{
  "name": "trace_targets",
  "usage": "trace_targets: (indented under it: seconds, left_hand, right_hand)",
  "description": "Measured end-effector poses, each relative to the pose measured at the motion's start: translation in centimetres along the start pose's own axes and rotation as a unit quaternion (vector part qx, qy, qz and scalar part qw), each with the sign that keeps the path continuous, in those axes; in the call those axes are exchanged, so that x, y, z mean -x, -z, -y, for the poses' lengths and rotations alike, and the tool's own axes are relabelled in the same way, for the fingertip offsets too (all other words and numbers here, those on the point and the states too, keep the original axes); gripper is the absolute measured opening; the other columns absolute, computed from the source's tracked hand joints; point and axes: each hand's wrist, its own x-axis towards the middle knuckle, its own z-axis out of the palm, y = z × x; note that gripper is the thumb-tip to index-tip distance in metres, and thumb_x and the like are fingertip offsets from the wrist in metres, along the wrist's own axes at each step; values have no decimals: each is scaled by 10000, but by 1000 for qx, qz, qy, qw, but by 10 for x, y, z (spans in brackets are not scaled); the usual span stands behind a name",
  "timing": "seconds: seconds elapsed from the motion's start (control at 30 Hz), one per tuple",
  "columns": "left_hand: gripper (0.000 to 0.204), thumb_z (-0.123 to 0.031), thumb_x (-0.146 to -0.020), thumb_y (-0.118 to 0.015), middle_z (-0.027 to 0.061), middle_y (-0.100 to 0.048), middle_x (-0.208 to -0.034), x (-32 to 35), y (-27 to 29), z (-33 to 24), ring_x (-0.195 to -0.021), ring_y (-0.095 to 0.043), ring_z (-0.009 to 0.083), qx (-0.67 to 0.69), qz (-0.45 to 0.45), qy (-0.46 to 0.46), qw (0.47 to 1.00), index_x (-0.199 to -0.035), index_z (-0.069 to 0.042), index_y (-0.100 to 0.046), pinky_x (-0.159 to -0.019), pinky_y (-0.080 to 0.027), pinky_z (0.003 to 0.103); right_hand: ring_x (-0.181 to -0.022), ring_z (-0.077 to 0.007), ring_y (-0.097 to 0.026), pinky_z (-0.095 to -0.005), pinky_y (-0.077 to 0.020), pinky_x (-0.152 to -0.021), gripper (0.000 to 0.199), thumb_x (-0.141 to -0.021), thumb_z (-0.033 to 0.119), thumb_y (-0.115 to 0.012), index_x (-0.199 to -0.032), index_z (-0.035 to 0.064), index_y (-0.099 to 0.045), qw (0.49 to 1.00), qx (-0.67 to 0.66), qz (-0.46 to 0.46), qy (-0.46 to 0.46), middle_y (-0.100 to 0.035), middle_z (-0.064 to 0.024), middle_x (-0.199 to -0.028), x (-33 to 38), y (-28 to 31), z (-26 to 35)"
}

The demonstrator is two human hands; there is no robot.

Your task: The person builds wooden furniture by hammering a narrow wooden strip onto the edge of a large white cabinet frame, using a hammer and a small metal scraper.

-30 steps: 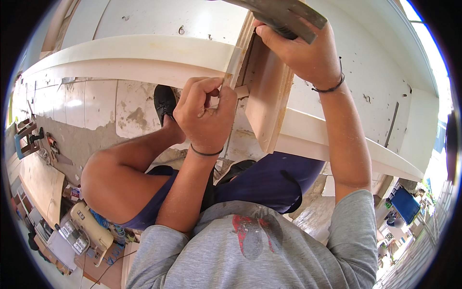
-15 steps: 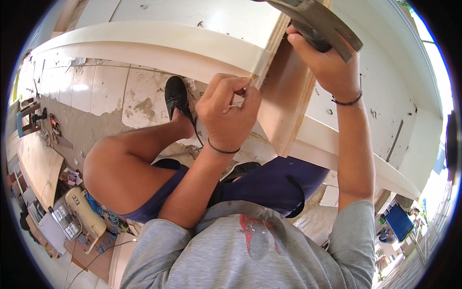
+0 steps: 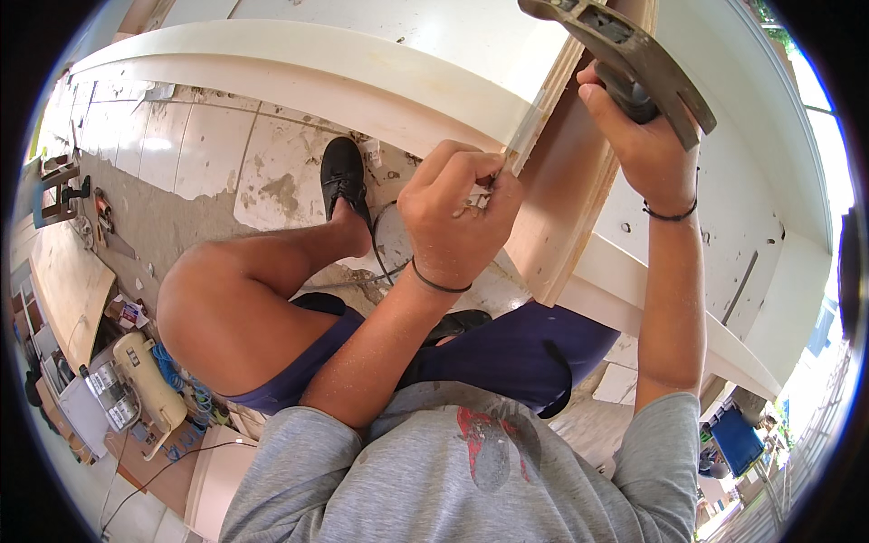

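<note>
My left hand (image 3: 457, 213) pinches a small thin nail-like piece (image 3: 498, 172) against the edge of a light wooden board (image 3: 566, 213). The board stands tilted against a white painted cabinet frame (image 3: 299, 68). My right hand (image 3: 638, 136) grips the handle of a hammer (image 3: 625, 50), whose dark metal head is raised above the board's top near the upper edge of the view. Both wrists wear thin dark bands. My bent left knee (image 3: 226, 317) and black shoe (image 3: 344, 176) lie below the left hand.
A stained tiled floor (image 3: 208, 154) lies under the frame. At the left are a wooden panel (image 3: 68, 285), a cream power tool (image 3: 145, 380), cables and small clutter. A blue box (image 3: 738, 439) sits at the lower right.
The view has shifted; the hammer in my right hand has swung from the top centre toward the upper right. My left hand stays pinched at the board's edge.
</note>
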Motion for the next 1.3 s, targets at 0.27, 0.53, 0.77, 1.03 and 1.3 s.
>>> trace_targets:
  seconds: [0.27,0.53,0.77,1.03,1.3]
  left_hand:
    - [152,86,-645,-679,94,-608,-693,0,-1,0,-582,-616,190,-11,0,-10,1000,-763,4,-632,-538,-482,270]
    - [158,84,-671,-686,104,-623,-724,-1,2,-1,-596,-623,178,-22,18,-1,1000,-799,3,-639,-556,-492,272]
    - [161,81,-681,-681,100,-628,-729,-3,5,-3,-606,-622,170,-21,23,12,999,-817,3,-646,-563,-492,268]
    - [159,70,-687,-688,95,-631,-734,-5,6,-5,-612,-622,162,-35,24,0,999,-828,3,-655,-574,-496,267]
    - [165,63,-687,-701,87,-627,-739,-4,6,-3,-609,-623,166,-49,31,10,998,-831,-13,-673,-562,-484,265]
  right_hand:
    - [-814,-89,-655,-253,-529,-737,149,-838,30,-724,-986,20,-710,1000,-13,-15,10,-719,-23,-896,2,0,-3]
    - [-804,-99,-671,-256,-540,-745,132,-822,28,-735,-954,22,-729,998,48,-13,48,-727,-29,-881,0,2,-2]
    - [-816,-100,-679,-261,-548,-757,145,-821,34,-740,-965,21,-727,999,12,-23,23,-731,-31,-888,2,-1,-3]
    - [-816,-100,-683,-252,-547,-751,150,-827,52,-745,-975,31,-730,997,49,-9,58,-732,-28,-889,0,4,-2]
    - [-811,-100,-684,-253,-549,-750,157,-830,60,-744,-983,27,-729,998,17,-19,49,-734,-30,-892,1,1,-5]
